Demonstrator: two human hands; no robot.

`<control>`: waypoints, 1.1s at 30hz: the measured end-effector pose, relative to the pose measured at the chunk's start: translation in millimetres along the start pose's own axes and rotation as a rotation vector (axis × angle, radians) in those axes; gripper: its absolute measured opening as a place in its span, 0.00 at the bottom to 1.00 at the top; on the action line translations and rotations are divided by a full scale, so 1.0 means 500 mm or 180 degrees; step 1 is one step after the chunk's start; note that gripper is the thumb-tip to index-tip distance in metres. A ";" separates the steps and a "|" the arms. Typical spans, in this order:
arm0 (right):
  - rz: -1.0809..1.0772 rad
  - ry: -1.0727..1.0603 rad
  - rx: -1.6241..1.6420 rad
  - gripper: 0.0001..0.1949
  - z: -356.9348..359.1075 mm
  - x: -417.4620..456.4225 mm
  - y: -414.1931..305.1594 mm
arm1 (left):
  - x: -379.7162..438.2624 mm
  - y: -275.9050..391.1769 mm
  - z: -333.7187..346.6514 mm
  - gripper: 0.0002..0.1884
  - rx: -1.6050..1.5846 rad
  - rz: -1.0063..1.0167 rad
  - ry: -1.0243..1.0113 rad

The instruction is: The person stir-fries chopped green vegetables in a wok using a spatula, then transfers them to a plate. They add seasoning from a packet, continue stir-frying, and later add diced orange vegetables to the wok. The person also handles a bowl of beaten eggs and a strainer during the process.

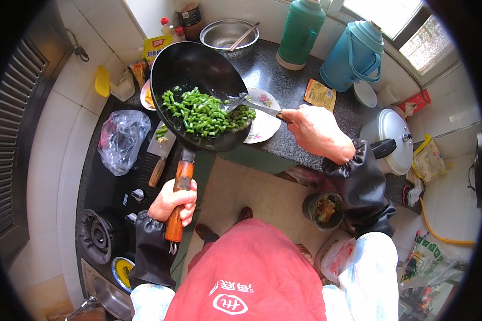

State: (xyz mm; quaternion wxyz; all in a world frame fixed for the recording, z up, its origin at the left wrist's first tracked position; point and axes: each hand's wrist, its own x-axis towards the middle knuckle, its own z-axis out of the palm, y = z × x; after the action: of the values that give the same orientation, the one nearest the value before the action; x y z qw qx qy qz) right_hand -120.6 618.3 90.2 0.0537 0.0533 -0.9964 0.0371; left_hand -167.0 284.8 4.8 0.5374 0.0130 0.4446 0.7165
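My left hand point(176, 202) grips the wooden handle point(184, 172) of a black wok point(197, 64), which is lifted and tilted to the right. Chopped green beans point(203, 112) lie in the wok, gathered toward its lower right side. In my right hand point(319, 130) is a metal spatula point(261, 107) with a wooden grip; its blade sits among the beans at the wok's right rim. Partly under that rim, a white plate with a floral pattern point(265, 126) rests on the granite counter point(293, 148). The wok hides the plate's left part.
A cleaver point(157, 160) with chopped bits on its blade lies on the black gas stove point(122, 190), beside a plastic bag point(124, 140). A steel colander point(229, 34) holding chopsticks, two thermos flasks point(301, 34) and a pressure cooker point(389, 140) stand along the counter. Below is a waste bin point(323, 214).
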 end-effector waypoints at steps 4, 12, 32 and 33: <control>0.0153 -0.0174 -0.0051 0.11 -0.015 -0.021 0.009 | 0.012 0.004 0.004 0.11 0.0140 0.0046 0.0097; 0.0443 -0.0156 0.0153 0.14 -0.034 -0.065 0.055 | 0.042 0.017 0.002 0.12 0.0263 0.0032 0.0143; 0.0661 0.0123 0.1379 0.14 0.061 0.078 0.133 | 0.082 0.059 0.047 0.14 0.0573 -0.0018 0.0306; 0.0665 0.0007 0.1249 0.14 0.047 0.082 0.134 | 0.089 0.063 0.048 0.14 0.0592 -0.0027 0.0308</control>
State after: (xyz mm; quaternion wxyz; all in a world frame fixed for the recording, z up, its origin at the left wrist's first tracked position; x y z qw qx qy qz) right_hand -170.8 678.9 66.6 0.0392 -0.0409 -0.9702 0.2357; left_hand -197.8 333.8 19.6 0.5148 0.0264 0.5346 0.6696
